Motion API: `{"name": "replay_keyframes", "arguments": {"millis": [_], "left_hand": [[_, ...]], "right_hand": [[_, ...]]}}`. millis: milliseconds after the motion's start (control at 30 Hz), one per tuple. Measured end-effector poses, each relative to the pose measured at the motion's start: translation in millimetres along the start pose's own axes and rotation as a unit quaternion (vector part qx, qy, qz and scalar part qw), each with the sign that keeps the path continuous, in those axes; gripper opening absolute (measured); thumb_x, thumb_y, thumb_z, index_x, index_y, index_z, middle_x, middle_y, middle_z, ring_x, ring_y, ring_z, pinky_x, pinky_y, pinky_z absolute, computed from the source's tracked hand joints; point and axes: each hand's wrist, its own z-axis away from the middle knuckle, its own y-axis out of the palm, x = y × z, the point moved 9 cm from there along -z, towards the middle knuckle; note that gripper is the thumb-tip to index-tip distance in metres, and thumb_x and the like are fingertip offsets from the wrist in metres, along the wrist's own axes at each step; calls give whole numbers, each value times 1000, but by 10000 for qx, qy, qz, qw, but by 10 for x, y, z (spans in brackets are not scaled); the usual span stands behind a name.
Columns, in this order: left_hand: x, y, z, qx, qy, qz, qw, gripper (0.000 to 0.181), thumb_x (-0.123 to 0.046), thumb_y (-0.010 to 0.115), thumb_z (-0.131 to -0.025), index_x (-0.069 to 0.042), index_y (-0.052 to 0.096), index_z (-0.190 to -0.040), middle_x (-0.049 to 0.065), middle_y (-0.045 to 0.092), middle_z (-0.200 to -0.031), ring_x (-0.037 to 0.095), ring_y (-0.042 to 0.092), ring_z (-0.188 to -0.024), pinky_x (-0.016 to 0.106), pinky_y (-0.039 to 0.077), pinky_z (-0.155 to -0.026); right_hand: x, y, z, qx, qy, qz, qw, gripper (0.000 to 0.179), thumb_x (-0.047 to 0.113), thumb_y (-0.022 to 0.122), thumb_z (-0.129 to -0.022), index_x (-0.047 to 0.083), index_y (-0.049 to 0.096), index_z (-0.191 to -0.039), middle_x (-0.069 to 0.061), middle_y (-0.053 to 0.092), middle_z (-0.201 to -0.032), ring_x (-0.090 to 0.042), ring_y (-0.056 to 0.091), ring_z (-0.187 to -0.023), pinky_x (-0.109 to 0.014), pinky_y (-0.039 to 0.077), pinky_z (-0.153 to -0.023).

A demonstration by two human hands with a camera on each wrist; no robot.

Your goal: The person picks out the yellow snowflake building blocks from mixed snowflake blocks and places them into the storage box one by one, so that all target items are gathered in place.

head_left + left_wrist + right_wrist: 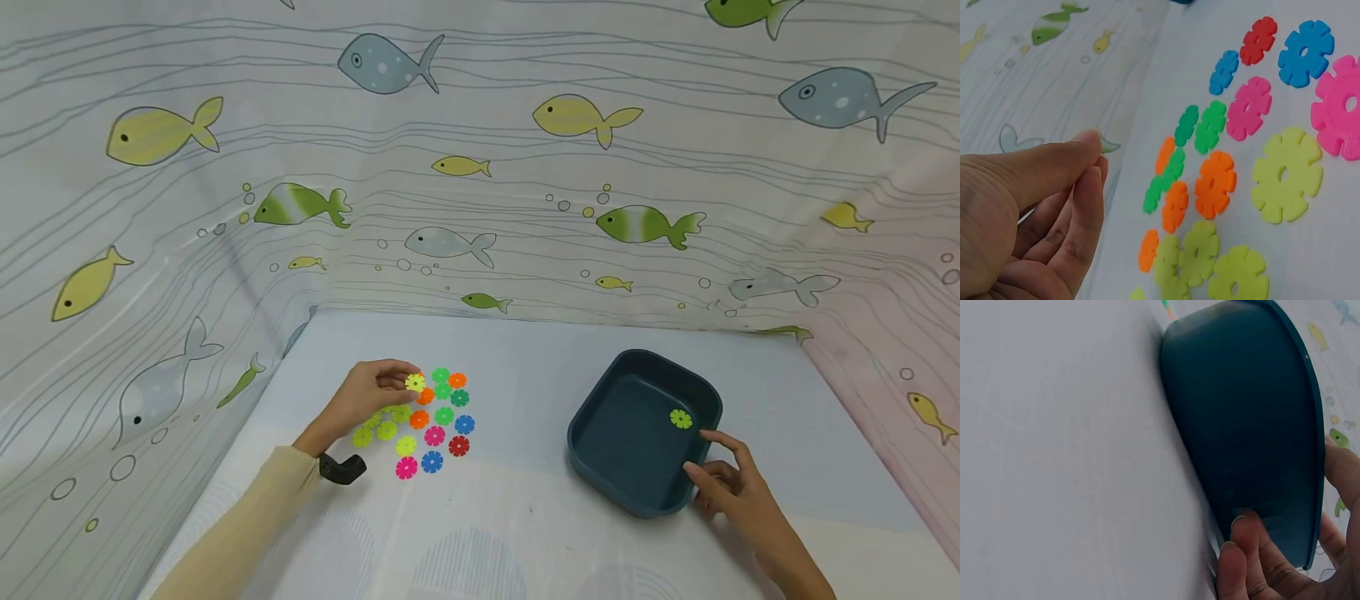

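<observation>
- Nearest on the left, a tan sleeve point(247, 521) slants in from the lower corner, with a black piece point(342, 470) at the wrist.
- The right hand point(738, 492) comes in from the lower right and grips the bin point(626, 442) by its right side: fingertips lie against the outer wall, thumb and forefinger at the rim.
- The bin is dark blue, open upward, its slightly longer axis running from near left to far right. One yellow-green disc point(680, 419) lies flat inside, toward the right wall.
- The loose discs point(434, 436) lie well left of the bin, a stretch of desk between: pink, blue, red, green, orange and yellow, the yellow ones bunched just by the left hand.
- The left hand point(378, 387), at the far left of the spread, pinches the held disc point(415, 382), a yellow one, between thumb and finger; the left wrist view hides it behind the fingertips.
- From the held disc the bin lies across to the right and a little nearer the person; the right hand is the closer one to it.
- Beyond, the pale desk point(517, 350) meets walls point(517, 258) printed with fish and wavy lines.
</observation>
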Motion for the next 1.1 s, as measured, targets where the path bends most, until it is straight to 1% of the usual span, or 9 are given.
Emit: {"name": "replay_keyframes", "arguments": {"millis": [267, 433, 633, 800, 933, 1100], "left_hand": [[-31, 103, -61, 139, 19, 30, 9999, 40, -23, 86, -87, -13, 72, -123, 3, 72, -109, 23, 69, -99, 25, 58, -83], [-78, 164, -106, 255, 94, 29, 9996, 41, -24, 86, -87, -13, 72, -123, 4, 72, -111, 23, 68, -99, 28, 58, -86], [-145, 227, -120, 417, 130, 182, 9989, 38, -22, 85, -87, -15, 71, -122, 5, 70, -110, 24, 68, -100, 28, 59, -83], [-205, 287, -147, 525, 254, 256, 9980, 39, -26, 86, -87, -17, 71, -121, 6, 69, -108, 25, 67, -99, 28, 59, -82], [-253, 346, -170, 610, 352, 237, 9972, 39, -27, 86, -87, -17, 71, -121, 5, 68, -108, 25, 67, -98, 28, 59, -83], [-300, 419, -191, 724, 391, 304, 9961, 38, -26, 87, -86, -18, 72, -120, 4, 69, -109, 24, 67, -98, 29, 58, -84]], "right_hand": [[-15, -6, -6, -4, 24, 14, 10000, 61, 31, 61, -106, 32, 22, -153, -9, 66, -101, -28, 63, -78, -36, 56, -66], [13, -14, 6, -25, -61, 28, 10000, 62, 32, 62, -105, 30, 22, -154, -11, 65, -102, -29, 64, -79, -38, 57, -66], [16, -7, 6, 0, -57, 2, 10000, 64, 31, 61, -105, 28, 21, -155, -11, 65, -103, -29, 64, -80, -37, 57, -66], [15, -15, 14, -1, -42, 50, 10000, 64, 33, 62, -105, 29, 22, -154, -11, 66, -103, -29, 64, -80, -38, 57, -67], [23, -18, 19, 1, -51, 40, 10000, 64, 33, 61, -105, 29, 21, -155, -12, 66, -104, -30, 64, -80, -38, 57, -67], [25, -14, 23, -9, -66, 32, 10000, 65, 33, 61, -105, 26, 20, -156, -13, 65, -104, -30, 64, -80, -38, 57, -67]]}}
